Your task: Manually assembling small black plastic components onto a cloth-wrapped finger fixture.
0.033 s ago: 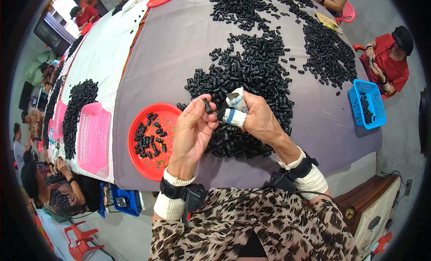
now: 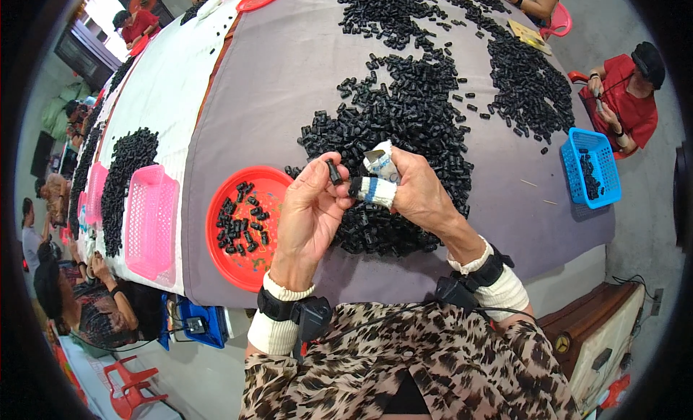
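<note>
My left hand (image 2: 312, 211) is closed, pinching a small black cylindrical piece (image 2: 333, 172) between thumb and fingertips. Close against it is my right hand (image 2: 419, 185), also closed. White knit with blue stripes (image 2: 377, 191) covers one of its fingers. From its grip juts a white-wrapped object with a grey part (image 2: 377, 159); its kind is unclear. Beneath and beyond both hands spreads a large pile of like black pieces (image 2: 404, 124). To the left of my left hand, a round red tray (image 2: 216, 254) holds several black pieces and small coloured bits.
Pink plastic baskets (image 2: 151, 225) stand to the left, beside another black pile (image 2: 128, 175). At the right edge of the grey-covered table (image 2: 267, 95) sits a blue basket (image 2: 610, 171), with a person in red (image 2: 621, 95) behind it. Other people sit along the left.
Almost nothing differs. The knit-covered finger of my right hand and the piece in my left hand have shifted very slightly.
</note>
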A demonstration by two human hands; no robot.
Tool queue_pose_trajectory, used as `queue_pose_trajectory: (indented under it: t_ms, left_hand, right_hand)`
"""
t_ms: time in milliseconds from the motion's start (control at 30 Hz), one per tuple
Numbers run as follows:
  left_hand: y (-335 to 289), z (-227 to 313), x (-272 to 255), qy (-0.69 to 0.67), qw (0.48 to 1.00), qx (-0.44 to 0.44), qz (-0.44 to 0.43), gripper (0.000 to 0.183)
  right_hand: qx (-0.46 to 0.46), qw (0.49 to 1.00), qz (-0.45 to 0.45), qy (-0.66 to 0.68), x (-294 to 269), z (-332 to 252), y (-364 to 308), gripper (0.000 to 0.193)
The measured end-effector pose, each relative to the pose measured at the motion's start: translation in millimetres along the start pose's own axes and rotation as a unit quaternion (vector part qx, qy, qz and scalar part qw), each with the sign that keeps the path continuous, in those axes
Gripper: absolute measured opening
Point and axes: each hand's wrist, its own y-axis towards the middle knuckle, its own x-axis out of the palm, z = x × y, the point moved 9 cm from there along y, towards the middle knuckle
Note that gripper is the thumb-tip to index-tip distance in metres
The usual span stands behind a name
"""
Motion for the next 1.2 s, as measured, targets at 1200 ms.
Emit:
queue_pose_trajectory:
  t_ms: [1200]
  left_hand:
    - [-7.3, 9.2, 21.0, 0.08, 0.996, 0.032, -0.037, 0.021]
  right_hand:
    - [-0.043, 0.988, -0.123, -0.078, 16.0, -25.6, 10.2, 0.029]
